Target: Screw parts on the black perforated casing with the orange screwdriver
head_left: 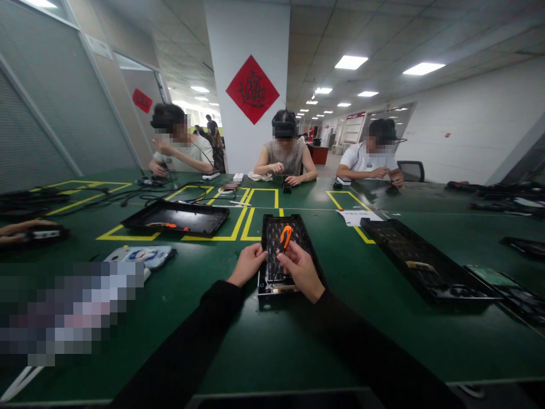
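Right in front of me lies a black rectangular plastic casing (pixel 275 272) with rows of small squares inside it, like a keyboard bed. My left hand (pixel 249 264) pinches its left rim, fingers closed. Over the casing, my right hand (pixel 300 270) is closed on a small orange curved tool (pixel 286 236) that forms a loop above the fingertips. The tool's lower end is partly hidden by the fingers, so I cannot tell whether it touches the casing.
Another black casing (pixel 183 217) with orange bits inside lies left, a third casing (pixel 400 255) right. Near the left edge are a phone (pixel 145 255) and a person's hand (pixel 17 230). Cables (pixel 123 196) run across the green table. Three people sit opposite, beyond a paper sheet (pixel 360 217).
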{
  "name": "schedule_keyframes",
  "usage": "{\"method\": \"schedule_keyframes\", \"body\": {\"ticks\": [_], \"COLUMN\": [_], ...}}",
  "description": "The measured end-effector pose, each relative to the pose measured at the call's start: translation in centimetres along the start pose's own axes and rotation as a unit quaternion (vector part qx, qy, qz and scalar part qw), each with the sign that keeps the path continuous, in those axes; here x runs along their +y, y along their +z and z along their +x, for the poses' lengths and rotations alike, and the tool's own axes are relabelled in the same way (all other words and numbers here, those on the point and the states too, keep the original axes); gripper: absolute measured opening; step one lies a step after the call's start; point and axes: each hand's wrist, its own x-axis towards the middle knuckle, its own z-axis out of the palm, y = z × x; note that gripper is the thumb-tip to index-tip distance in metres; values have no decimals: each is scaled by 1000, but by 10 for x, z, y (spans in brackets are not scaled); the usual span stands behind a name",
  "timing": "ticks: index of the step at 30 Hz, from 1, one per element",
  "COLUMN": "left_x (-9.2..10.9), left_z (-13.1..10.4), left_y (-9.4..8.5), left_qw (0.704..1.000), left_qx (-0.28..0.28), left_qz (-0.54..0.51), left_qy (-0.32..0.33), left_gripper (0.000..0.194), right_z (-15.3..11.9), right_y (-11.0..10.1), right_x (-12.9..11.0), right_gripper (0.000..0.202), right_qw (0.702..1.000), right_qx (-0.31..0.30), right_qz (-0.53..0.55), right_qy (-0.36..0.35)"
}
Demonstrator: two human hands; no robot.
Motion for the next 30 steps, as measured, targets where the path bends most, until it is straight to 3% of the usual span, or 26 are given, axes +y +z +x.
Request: {"method": "schedule_keyframes", "body": {"ticks": [6, 18, 22, 27, 30], "left_x": [0, 2, 4, 5, 4], "left_z": [-1, -1, -2, -2, -1], "left_y": [0, -1, -1, -1, 0], "left_qw": [1000, 1000, 1000, 1000, 1000], "left_qx": [1, -1, 3, 7, 10], "left_qz": [-2, -4, -8, -8, -2], "left_qy": [0, -3, -7, -12, -6], "left_gripper": [31, 30, 29, 26, 26], "right_z": [0, 5, 16, 27, 26], "right_y": [1, -1, -21, -60, -73], "right_x": [0, 0, -2, 7, 16], "right_gripper": [33, 35, 26, 29, 30], "right_qw": [1000, 990, 983, 990, 987], "right_qx": [4, 122, 173, 134, 145], "right_qz": [18, 64, 42, 19, 18], "right_qy": [1, -12, -40, 44, 61]}}
